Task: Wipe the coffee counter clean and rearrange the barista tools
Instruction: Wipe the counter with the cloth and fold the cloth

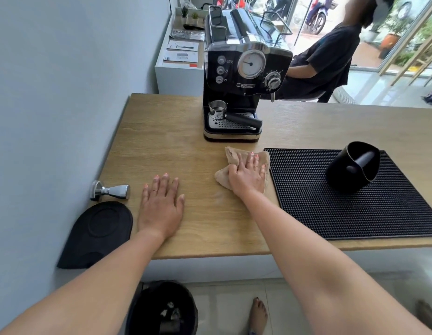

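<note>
My right hand (247,174) presses flat on a beige cloth (234,156) on the wooden counter (176,151), just in front of the black espresso machine (244,76) and left of the black rubber bar mat (350,204). My left hand (162,204) rests flat on the bare counter, fingers spread, holding nothing. A metal tamper (110,191) lies on its side left of that hand. Below it a black tamping mat (99,232) hangs over the counter's front left corner. A black knock box (352,166) stands tilted on the bar mat. A portafilter (230,116) lies on the machine's drip tray.
The wall runs along the counter's left side. A black bin (162,310) stands on the floor under the front edge, near my bare foot (258,315). A white shelf with papers (181,54) is behind the counter. A person (326,59) sits beyond the machine.
</note>
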Motion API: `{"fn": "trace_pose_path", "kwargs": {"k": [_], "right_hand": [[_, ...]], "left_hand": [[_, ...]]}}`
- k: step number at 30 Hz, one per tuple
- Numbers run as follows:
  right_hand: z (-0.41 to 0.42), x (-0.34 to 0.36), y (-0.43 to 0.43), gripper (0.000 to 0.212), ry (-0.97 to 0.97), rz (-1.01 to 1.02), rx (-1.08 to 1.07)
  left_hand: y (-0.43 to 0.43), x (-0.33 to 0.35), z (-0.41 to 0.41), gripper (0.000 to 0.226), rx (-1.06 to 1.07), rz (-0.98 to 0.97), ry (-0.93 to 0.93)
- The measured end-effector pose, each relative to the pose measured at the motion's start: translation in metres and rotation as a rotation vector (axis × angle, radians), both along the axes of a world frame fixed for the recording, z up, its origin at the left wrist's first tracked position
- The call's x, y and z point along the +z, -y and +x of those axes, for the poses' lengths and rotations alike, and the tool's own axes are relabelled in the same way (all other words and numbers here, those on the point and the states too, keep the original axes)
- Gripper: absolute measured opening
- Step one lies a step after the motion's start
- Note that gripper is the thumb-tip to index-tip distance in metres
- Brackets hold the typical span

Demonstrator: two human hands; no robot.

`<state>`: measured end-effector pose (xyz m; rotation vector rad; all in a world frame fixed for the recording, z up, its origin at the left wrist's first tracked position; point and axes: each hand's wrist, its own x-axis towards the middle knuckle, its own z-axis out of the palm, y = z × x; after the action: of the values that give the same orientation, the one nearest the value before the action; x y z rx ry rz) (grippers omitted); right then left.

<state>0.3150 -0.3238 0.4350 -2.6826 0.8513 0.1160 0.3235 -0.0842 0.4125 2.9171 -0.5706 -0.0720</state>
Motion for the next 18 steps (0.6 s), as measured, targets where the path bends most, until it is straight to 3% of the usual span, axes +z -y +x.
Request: {"fn": "trace_pose_path", "kwargs": {"k": [6, 10, 15, 18], "right_hand": [[-0.023, 0.001, -0.031, 0.079, -0.040, -0.075, 0.340], [-0.059, 0.002, -0.078, 0.073, -0.025, -0.081, 0.505], [-0.121, 0.000, -0.076, 0.062, 0.035, -0.047, 0.595], [-0.132, 0.001, -0.048, 0.063, 0.017, -0.057, 0.540]], "left_hand": [[0.001, 0.001, 0.000, 0.057, 0.022, 0.000, 0.010], [0.000, 0.003, -0.001, 0.057, 0.020, 0.009, 0.004], [-0.003, 0.004, -0.001, 0.056, 0.020, 0.009, 0.000], [-0.004, 0.003, -0.003, 0.056, 0.026, -0.020, -0.010]]}}
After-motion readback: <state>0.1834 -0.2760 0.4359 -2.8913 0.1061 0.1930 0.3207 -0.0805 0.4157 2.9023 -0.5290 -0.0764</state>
